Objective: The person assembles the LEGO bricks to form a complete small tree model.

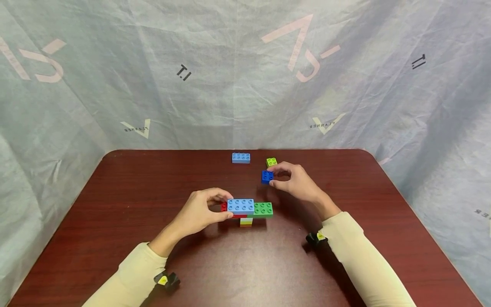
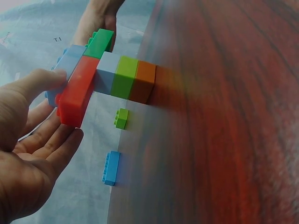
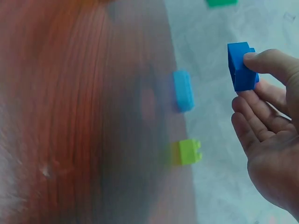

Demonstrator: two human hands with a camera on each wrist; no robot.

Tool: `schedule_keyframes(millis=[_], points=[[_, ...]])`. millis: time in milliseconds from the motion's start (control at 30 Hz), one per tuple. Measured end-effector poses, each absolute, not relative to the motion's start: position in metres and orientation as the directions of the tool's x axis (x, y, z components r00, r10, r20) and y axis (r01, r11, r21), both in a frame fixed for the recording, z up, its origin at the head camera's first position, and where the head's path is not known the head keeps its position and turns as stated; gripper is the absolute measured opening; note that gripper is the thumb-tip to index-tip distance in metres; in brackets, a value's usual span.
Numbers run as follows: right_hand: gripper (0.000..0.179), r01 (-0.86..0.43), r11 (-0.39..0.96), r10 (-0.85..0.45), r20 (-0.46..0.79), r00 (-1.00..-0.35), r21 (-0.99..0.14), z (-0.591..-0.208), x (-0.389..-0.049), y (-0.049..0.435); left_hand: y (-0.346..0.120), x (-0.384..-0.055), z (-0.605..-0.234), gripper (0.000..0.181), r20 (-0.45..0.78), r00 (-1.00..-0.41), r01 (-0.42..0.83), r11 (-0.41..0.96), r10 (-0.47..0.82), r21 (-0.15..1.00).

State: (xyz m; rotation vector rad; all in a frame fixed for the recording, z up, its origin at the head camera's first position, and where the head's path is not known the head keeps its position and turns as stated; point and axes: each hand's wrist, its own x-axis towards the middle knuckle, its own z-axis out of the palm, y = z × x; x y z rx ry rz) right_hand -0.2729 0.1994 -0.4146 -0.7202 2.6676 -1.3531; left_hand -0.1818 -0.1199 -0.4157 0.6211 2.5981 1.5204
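A stacked-brick structure stands on the table, with a light blue brick (image 1: pixel 240 207) on top bridging a red brick (image 2: pixel 78 91) and a green brick (image 1: pixel 263 209). Below them, a column of light blue, lime (image 2: pixel 124 77) and orange (image 2: pixel 144 82) bricks reaches the tabletop. My left hand (image 1: pixel 201 211) pinches the left end of the top light blue brick, its thumb on the near side. Raised off the table beyond the structure, a small dark blue brick (image 1: pixel 267 177) is pinched between the thumb and fingers of my right hand (image 1: pixel 301 183); its studs face up.
Near the far edge of the brown table (image 1: pixel 134 192) lies a loose light blue brick (image 1: pixel 241 158). A small lime brick (image 1: pixel 271 162) sits to its right, just behind the right hand's fingers. Grey printed cloth (image 1: pixel 234 94) hangs behind the table and at its sides.
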Motion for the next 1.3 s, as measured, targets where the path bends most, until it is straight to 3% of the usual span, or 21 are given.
schedule_keyframes(millis=[267,600,1300], points=[[0.035,-0.457,0.459,-0.473,0.226,-0.852,-0.762,-0.401,-0.239,0.196,-0.12,-0.182,-0.418,0.037,0.166,-0.913,0.325,0.421,0.372,0.847],[0.036,-0.487,0.438,-0.531,0.22,-0.818,-0.755,-0.399,-0.205,0.186,-0.12,-0.182,-0.42,0.037,0.168,-0.916,0.323,0.419,0.365,0.849],[0.034,-0.5,0.415,-0.564,0.216,-0.797,-0.76,-0.408,-0.199,0.181,-0.118,-0.182,-0.42,0.036,0.178,-0.915,0.328,0.411,0.362,0.85]])
